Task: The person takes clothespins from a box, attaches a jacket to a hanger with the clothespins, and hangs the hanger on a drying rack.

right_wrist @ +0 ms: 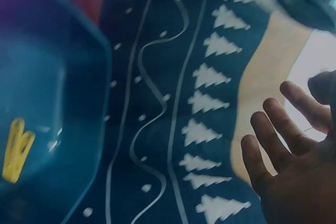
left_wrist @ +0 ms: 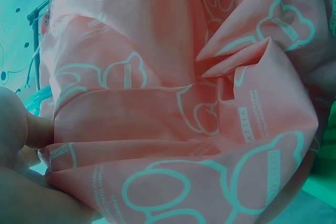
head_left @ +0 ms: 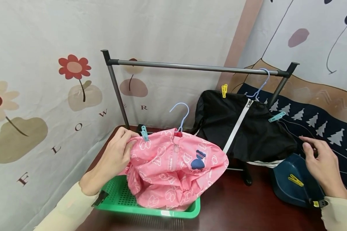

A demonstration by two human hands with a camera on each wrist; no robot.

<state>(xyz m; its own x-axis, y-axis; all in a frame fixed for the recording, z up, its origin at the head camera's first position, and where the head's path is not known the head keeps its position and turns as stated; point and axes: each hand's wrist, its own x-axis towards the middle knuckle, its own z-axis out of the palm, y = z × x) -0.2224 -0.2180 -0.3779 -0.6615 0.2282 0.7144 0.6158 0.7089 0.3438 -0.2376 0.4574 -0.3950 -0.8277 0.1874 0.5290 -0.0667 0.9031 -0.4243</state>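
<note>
My left hand [head_left: 118, 150] pinches the shoulder of a pink jacket [head_left: 159, 179] with white bear outlines. A blue clothespin [head_left: 144, 133] clips that shoulder beside my fingers, and a light blue hanger [head_left: 183, 117] sticks up from the collar. In the left wrist view, folds of the pink jacket [left_wrist: 157, 114] fill most of the picture. My right hand [head_left: 324, 160] is above a dark blue bin [head_left: 289, 189], holding nothing, its fingers apart in the right wrist view. One yellow clothespin [head_left: 295, 180] lies in the bin.
A grey metal rack [head_left: 191, 66] stands behind. On it hangs a black jacket [head_left: 219, 118] with a yellow clothespin [head_left: 224, 90] and a teal clothespin [head_left: 276, 116] at its shoulders. The pink jacket's lower part lies over a green basket [head_left: 115, 192] on the dark red table [head_left: 243, 208].
</note>
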